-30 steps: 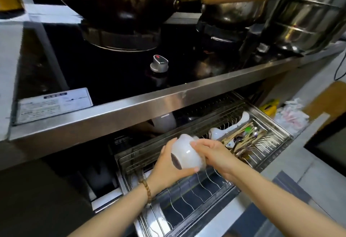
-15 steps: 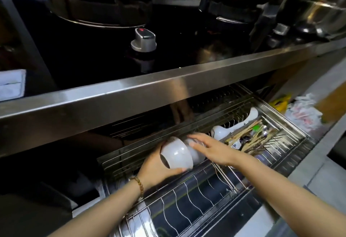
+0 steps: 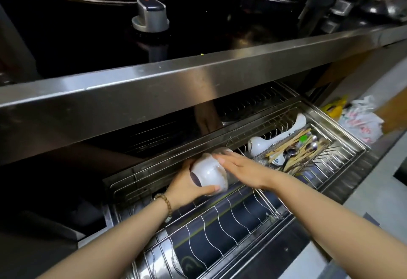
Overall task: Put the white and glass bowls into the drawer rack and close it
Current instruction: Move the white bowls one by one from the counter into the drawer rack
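- Left hand (image 3: 186,187) has the white bowl (image 3: 208,174): the thumb (image 3: 209,189) curls under its lower edge, and the other fingers wrap round the far side, mostly hidden.
- Right hand (image 3: 244,168) lies flat, palm down. Its fingers (image 3: 224,160) are straight and close together, with the tips resting on top of that bowl.
- The bowl lies tipped on its side at the back of the drawer rack (image 3: 217,217), its dark foot ring facing left and towards the camera.
- Just behind it is a second pale bowl (image 3: 222,151), mostly hidden; I can't tell whether the right hand touches it.
- The rack is pulled out under the steel counter edge (image 3: 198,76), and the wire prongs in its near rows stand bare.
- To the right, a cutlery basket (image 3: 262,159) sits in the rack, with chopsticks (image 3: 286,144) and metal spoons (image 3: 312,145) lying in it.
- A white ladle (image 3: 257,144) lies just behind that basket, its handle running to the right.
- Both forearms reach in from the bottom of the view and meet at the bowl; the left wrist wears a bead bracelet (image 3: 166,203).
- Up on the counter there's a silver stove knob (image 3: 150,17).
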Available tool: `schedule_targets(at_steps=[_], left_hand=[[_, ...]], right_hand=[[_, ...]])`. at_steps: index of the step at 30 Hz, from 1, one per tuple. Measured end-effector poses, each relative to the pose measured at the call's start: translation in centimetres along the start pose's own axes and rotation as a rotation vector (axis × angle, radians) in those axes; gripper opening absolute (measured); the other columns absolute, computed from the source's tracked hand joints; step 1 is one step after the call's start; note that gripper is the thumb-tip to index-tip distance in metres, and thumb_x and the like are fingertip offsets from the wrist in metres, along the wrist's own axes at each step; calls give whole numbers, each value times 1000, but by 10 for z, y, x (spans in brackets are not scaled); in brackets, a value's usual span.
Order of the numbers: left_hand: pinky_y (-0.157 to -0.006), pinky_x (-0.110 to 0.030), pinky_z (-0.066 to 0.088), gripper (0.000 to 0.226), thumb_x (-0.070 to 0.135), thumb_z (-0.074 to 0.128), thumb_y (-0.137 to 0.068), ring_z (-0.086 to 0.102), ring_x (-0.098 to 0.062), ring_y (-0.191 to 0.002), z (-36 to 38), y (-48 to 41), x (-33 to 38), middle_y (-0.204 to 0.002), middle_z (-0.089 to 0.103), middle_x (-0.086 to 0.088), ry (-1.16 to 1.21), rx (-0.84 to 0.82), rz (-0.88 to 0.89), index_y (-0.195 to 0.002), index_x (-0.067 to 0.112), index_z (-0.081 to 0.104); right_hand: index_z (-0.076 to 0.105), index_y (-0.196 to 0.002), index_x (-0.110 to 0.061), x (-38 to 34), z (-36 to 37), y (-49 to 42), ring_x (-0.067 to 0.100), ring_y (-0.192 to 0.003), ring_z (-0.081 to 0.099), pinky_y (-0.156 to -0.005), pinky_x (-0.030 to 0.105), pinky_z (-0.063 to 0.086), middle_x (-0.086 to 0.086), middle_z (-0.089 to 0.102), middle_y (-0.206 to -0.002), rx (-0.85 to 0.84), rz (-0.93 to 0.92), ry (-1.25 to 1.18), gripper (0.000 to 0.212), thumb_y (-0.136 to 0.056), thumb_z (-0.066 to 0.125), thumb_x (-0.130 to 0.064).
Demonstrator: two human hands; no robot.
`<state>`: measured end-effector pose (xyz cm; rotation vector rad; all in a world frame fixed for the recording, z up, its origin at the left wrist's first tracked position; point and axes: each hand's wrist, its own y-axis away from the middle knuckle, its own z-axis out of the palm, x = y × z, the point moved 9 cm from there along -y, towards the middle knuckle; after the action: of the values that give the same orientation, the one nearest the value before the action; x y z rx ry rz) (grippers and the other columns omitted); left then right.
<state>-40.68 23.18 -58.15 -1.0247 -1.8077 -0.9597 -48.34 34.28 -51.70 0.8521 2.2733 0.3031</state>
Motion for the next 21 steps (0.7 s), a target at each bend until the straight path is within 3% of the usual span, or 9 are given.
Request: schedule_targets(at_steps=[2,4,8,11,18,21], left_hand=[[-62,2,39,86,39,90,-51,51,10,-89,1,-2,0,-101,53,24,6,8,-6,-121,26,42],[-64,2,39,84,37,90,-53,53,6,-91,3,-4,1,-104,55,21,0,5,-3,-123,24,45],[-87,-22,47,84,38,89,-56,56,-12,-106,6,-8,2,-122,56,3,-34,14,11,-126,23,46],[-82,-18,46,83,39,89,-55,57,-11,-104,6,-10,1,-122,57,3,-40,33,12,-124,24,46],[-96,-37,48,85,33,89,-57,55,-17,-111,7,-8,6,-126,55,-3,-7,34,30,-129,18,46],[-90,-26,49,76,27,86,-64,57,-15,-107,5,-2,5,-123,59,-3,54,42,-7,-128,14,47]], right_hand=[[26,-149,-31,4,0,0,10,-148,3,-120,34,2,-1,16,-160,-2,28,13,50,-101,21,-44],[24,-149,-32,7,0,0,12,-148,0,-119,33,0,0,12,-160,-12,52,21,50,-101,20,-45],[21,-149,-35,10,1,2,17,-148,-4,-117,34,-2,-1,5,-161,-31,90,47,50,-100,19,-47],[18,-149,-36,13,3,1,17,-148,-5,-119,37,-1,-3,2,-161,-43,107,61,51,-100,19,-48],[19,-149,-36,18,5,0,17,-148,-4,-118,37,0,-3,0,-161,-37,114,35,51,-100,21,-48],[23,-148,-36,18,2,1,17,-148,-1,-119,38,2,-4,3,-161,-23,125,8,51,-99,24,-49]])
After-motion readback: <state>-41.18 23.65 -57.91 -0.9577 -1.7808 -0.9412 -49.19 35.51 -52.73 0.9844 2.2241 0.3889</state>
